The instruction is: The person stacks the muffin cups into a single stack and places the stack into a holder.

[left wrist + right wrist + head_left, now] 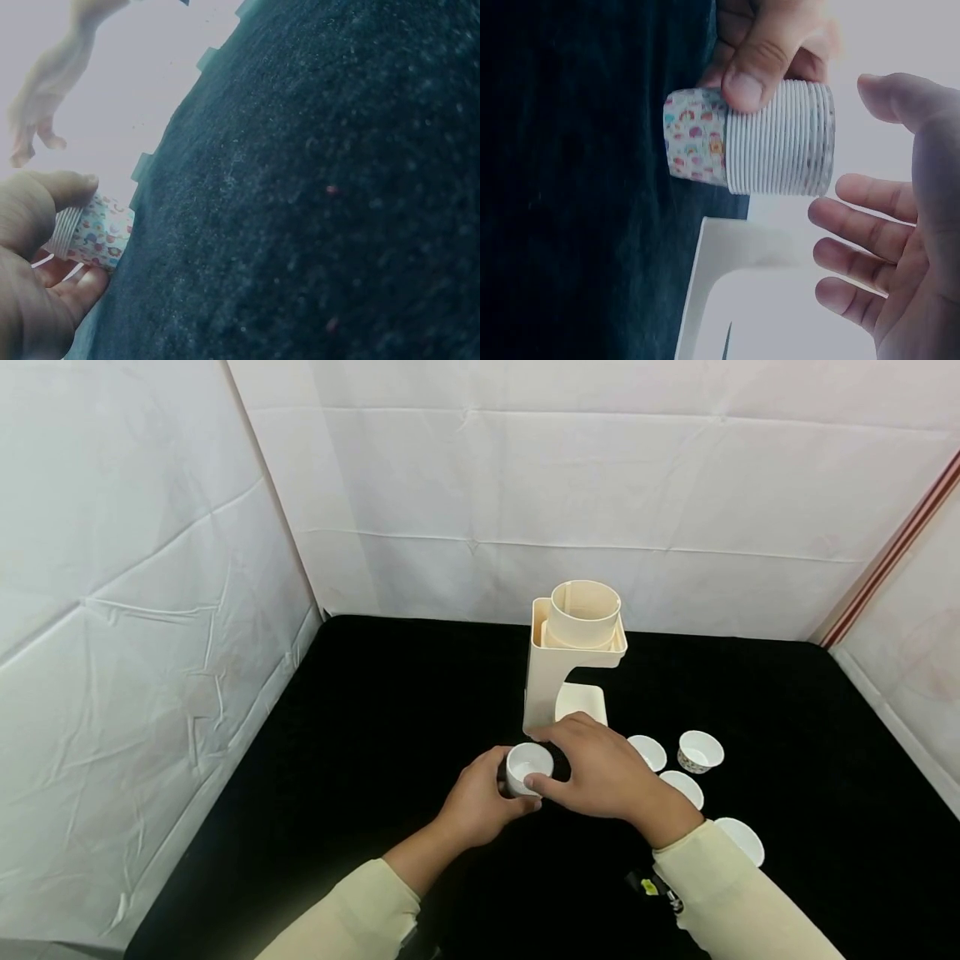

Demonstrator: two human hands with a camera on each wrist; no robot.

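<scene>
Currently the left hand (pixel 480 802) grips a stack of nested paper cups (pixel 528 768), thumb and fingers curled round its ribbed rims; the right wrist view shows the thumb pressed on the stacked rims and a printed pattern on the bottom cup's wall. Stack is held just above the black tabletop (pixel 360 735), in front of the dispenser's foot. Right hand (pixel 600 772) hovers over the stack's open mouth, fingers relaxed and spread; in the head view its fingertips reach the top rim, while the right wrist view shows a small gap, so contact cannot be told. Beige cup dispenser (pixel 573 652) stands upright just behind both hands, its round tube open at the top. Four single white cups (pixel 700 750) sit right of the right hand, near one another, mouths up. White cloth walls (pixel 150 610) enclose the table.
</scene>
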